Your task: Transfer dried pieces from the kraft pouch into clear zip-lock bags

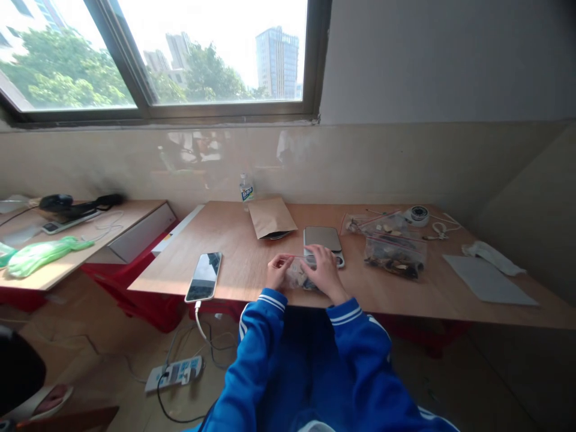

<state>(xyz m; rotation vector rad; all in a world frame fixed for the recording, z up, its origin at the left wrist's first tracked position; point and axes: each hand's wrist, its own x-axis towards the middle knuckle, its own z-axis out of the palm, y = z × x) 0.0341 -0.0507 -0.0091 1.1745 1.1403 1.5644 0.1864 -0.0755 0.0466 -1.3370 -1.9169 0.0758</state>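
Observation:
A small clear zip bag [296,277] with a red seal line lies at the table's front edge, with pale and dark pieces inside that are too small to name. My left hand [278,273] pinches the bag's upper left corner. My right hand [324,273] has its thumb and fingers curled on the right end of the seal, covering part of the bag. Just behind the right hand sits a flat kitchen scale [323,239], partly hidden by the fingers. Behind the left hand lies a brown paper pouch [272,217].
Left stands a phone [204,276] on a charging cable. Filled zip bags [396,255], a tape roll [418,215], a white sheet [488,279] and a white cloth [492,257] lie right. A bottle [246,189] stands at the back. A power strip [174,374] is on the floor.

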